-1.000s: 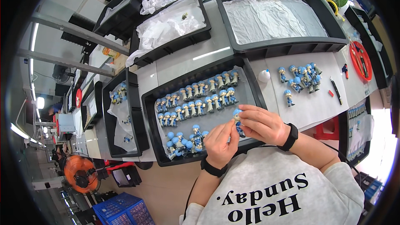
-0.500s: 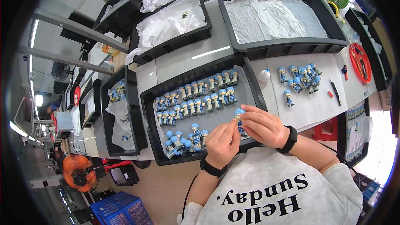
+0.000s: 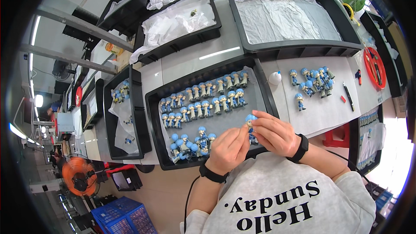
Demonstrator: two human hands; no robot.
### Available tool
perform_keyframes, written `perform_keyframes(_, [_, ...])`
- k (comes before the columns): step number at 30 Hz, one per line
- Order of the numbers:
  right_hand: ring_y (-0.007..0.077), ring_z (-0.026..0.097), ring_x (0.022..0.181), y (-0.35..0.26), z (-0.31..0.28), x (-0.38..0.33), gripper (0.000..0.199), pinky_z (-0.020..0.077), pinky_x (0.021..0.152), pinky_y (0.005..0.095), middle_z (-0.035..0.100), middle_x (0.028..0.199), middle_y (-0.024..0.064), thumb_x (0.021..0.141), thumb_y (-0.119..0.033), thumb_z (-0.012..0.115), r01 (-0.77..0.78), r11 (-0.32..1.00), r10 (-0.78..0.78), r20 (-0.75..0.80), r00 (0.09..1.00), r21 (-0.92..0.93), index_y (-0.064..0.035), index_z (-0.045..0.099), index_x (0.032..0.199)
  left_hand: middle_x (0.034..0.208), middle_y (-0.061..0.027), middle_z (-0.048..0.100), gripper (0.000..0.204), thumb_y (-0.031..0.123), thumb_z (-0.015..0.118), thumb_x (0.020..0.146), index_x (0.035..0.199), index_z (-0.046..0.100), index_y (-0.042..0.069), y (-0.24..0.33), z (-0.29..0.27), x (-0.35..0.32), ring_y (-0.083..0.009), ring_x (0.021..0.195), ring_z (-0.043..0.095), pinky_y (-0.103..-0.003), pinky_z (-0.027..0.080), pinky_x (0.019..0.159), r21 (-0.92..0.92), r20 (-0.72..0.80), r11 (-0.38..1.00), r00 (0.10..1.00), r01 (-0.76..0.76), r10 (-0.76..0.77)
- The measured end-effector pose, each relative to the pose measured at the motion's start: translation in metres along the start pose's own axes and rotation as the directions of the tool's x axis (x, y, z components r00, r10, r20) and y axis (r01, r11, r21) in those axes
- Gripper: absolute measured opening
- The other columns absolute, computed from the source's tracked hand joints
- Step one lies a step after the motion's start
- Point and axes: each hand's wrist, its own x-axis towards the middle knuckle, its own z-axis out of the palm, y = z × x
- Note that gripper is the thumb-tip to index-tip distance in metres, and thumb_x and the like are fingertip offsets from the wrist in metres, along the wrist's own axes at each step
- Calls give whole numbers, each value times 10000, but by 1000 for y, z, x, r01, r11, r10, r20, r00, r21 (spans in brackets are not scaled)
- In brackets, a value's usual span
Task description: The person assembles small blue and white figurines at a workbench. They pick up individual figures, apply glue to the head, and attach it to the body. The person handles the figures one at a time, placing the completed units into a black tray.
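A small blue-haired figurine (image 3: 250, 120) is upright between my two hands, over the near right corner of a black tray (image 3: 269, 87). My right hand (image 3: 277, 135) grips it from the right, with thumb and fingers at its head and side. My left hand (image 3: 228, 148) is closed in a pinch against its left side; the fingertips partly hide its body. Inside the tray, rows of similar figurines (image 3: 200, 108) lie on a pale liner. Nearer me, a loose heap of figurines (image 3: 186, 145) fills the tray's front left part.
Right of the tray, a cluster of figurines (image 3: 318, 78) lies on white paper beside a black pen (image 3: 348, 96). A white bottle (image 3: 274, 78) stands by the tray's edge. A large lined tray (image 3: 294, 43) is beyond. At left sits another black tray (image 3: 141, 123); a red dish (image 3: 375, 69) holds tools.
My left forearm and wrist have shifted slightly left. The figurine stays between both hands, a touch lower and to the right. The rest of the view has shifted only slightly.
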Motion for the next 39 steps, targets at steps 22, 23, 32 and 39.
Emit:
perform_keyframes(22, [343, 601, 947, 0, -6, -4, 252, 550, 713, 343, 574, 950, 167, 672, 86, 654, -19, 997, 16, 46, 999, 71, 78, 563, 907, 756, -125, 621, 235, -57, 637, 708, 943, 625, -53, 6, 1, -7, -224, 594, 603, -274, 475, 531, -92, 4, 993, 997, 80, -80])
perform_keyframes(23, [342, 602, 946, 1, -6, -4, 250, 550, 711, 342, 574, 947, 166, 673, 84, 654, -14, 997, 11, 45, 999, 74, 78, 563, 906, 758, -126, 623, 237, -58, 639, 707, 943, 625, -53, 6, 2, -7, -224, 598, 606, -274, 476, 532, -107, -4, 991, 997, 81, -82])
perform_keyframes(32, [322, 610, 935, 4, -9, -2, 246, 552, 684, 327, 582, 937, 155, 681, 60, 663, -10, 995, 5, 53, 999, 95, 66, 570, 908, 745, -129, 624, 238, -73, 635, 695, 932, 626, -55, 8, 2, -6, -226, 603, 614, -272, 479, 529, -142, -22, 987, 996, 81, -85])
perform_keyframes(39, [316, 611, 935, 5, -10, -2, 235, 552, 689, 325, 584, 944, 152, 685, 52, 664, -13, 995, 8, 46, 999, 98, 62, 574, 902, 730, -131, 620, 224, -79, 629, 694, 917, 623, -60, 8, 4, -5, -228, 600, 614, -273, 481, 526, -148, -16, 986, 996, 80, -83])
